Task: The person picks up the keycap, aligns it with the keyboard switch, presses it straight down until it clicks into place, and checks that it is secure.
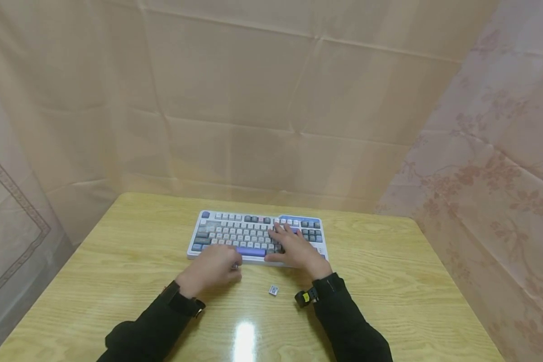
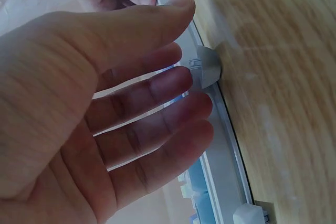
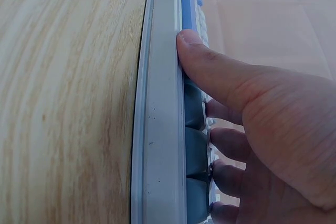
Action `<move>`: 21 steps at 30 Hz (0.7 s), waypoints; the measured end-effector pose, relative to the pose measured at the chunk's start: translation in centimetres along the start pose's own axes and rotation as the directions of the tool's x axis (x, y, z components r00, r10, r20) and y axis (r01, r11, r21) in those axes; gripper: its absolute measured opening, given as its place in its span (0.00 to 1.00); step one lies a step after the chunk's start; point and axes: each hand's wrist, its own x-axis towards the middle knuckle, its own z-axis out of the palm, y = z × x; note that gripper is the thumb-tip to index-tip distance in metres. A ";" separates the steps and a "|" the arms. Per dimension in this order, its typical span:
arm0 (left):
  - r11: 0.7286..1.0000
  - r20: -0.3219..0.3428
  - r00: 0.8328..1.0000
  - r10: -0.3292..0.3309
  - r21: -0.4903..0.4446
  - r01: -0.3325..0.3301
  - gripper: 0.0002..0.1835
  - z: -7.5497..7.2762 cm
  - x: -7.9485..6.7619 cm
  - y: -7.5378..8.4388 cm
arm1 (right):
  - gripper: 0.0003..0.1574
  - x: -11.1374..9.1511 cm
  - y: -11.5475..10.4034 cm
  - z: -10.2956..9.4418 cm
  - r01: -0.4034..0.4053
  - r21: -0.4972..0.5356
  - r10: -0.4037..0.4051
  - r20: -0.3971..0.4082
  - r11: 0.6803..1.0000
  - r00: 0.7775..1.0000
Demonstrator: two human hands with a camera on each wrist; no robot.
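A white keyboard (image 1: 258, 236) with grey, white and purple keys lies on the table. My left hand (image 1: 213, 266) is at its front edge, left of the purple space bar (image 1: 251, 252). In the left wrist view its fingers (image 2: 152, 129) are loosely bent and the thumb stands apart. A small grey keycap (image 2: 211, 66) shows just beyond the fingertips, by the keyboard's front edge. A white keycap (image 2: 248, 214) appears lower in that view. My right hand (image 1: 296, 250) rests spread over the keyboard's right part, its thumb (image 3: 190, 37) touching the front rim beside the space bar.
Another loose keycap (image 1: 273, 290) lies on the wooden table (image 1: 366, 281) in front of the keyboard, between my forearms. A beige cloth (image 1: 253, 100) hangs behind the table, with patterned cloths at both sides.
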 end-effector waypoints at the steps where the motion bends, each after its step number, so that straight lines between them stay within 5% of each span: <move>1: 1.000 0.005 1.000 -0.005 0.001 0.005 0.08 0.0 0.0 0.0 | 0.51 0.0 0.0 0.0 0.001 0.000 -0.001 0.000 1.000 1.000; 12: 0.995 0.045 0.998 -0.047 -0.087 0.050 0.14 -0.3 -0.2 0.1 | 0.52 -0.1 0.0 0.0 0.003 -0.014 -0.003 -0.007 1.000 1.000; 21: 0.985 0.092 0.996 -0.013 -0.171 0.029 0.15 -0.3 -0.3 -0.6 | 0.51 0.0 0.1 0.1 0.004 -0.009 -0.004 -0.013 1.000 1.000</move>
